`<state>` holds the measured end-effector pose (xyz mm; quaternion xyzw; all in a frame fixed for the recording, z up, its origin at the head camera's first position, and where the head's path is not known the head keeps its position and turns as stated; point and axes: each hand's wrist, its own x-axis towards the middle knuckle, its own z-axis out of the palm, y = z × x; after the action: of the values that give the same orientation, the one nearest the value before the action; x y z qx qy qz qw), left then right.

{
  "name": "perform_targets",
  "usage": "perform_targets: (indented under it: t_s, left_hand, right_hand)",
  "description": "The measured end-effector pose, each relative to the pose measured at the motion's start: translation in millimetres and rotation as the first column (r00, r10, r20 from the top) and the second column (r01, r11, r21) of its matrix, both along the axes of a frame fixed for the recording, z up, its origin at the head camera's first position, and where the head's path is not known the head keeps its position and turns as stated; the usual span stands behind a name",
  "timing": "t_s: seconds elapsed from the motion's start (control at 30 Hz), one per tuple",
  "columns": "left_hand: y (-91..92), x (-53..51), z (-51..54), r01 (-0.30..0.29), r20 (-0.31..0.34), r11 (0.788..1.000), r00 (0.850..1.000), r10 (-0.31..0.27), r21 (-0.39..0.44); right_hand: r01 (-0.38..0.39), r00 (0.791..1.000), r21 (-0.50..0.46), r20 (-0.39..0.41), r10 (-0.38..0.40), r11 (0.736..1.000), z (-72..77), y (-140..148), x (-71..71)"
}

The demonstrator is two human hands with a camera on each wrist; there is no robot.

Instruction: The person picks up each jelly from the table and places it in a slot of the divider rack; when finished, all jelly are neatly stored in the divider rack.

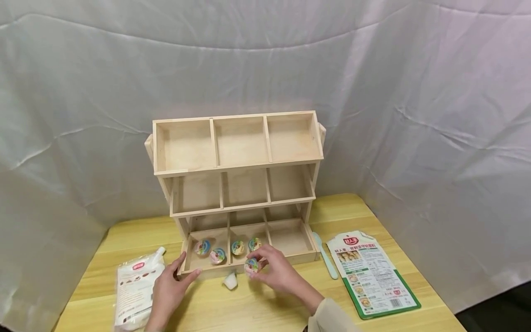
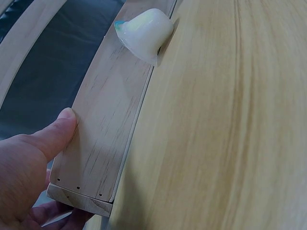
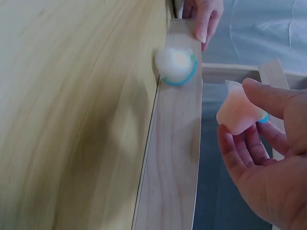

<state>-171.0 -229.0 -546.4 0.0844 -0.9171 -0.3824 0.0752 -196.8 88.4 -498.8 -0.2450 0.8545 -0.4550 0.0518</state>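
Four jelly cups [image 1: 238, 247] sit in the bottom tray [image 1: 290, 237] of the wooden rack [image 1: 242, 186], two left, two middle. We see the right hand [image 1: 277, 271] pinching a pink jelly cup [image 1: 250, 266] near the tray's front edge, while the left hand [image 1: 168, 290] grips the tray's left corner; a white jelly cup [image 1: 230, 281] lies just before it.

rack [image 1: 186, 143]: matt wd | held cup [image 3: 235, 112]: smooth transl. plast. | tbl [image 1: 215, 309]: smooth wd-grain | drape [image 1: 265, 78]: satiny cloth

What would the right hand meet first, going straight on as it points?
Probably the left cup in the bottom-middle compartment, with the right hand's held cup leading. Height's unclear; if low, the front board comes first.
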Motion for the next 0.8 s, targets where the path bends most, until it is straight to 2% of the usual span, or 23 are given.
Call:
perform_targets:
  t_s: [0.3,0.4,0.67,0.8]
  left_hand:
    - [-0.3,-0.2,-0.1,0.0,0.003,1.0,1.0,0.0,-0.005]
    - [-0.2,-0.2,0.8,-0.004,0.0,1.0,1.0,0.004,-0.005]
    - [0.5,0.7,1.1,-0.007,-0.015,1.0,1.0,0.007,-0.006]
    - [0.2,0.5,1.2,-0.006,-0.008,1.0,1.0,0.006,-0.003]
  right_hand:
    - [0.031,0.999,-0.091,0.03,-0.029,0.995,3.1,17.6,-4.0]
    - [0.051,0.998,-0.09,0.028,-0.048,0.995,2.5,22.6,-6.1]
    - [0.122,0.992,-0.114,0.006,-0.122,0.986,-3.7,40.1,-21.7]
    - [0.171,0.985,-0.081,-0.016,-0.172,0.982,-7.6,50.6,-30.7]
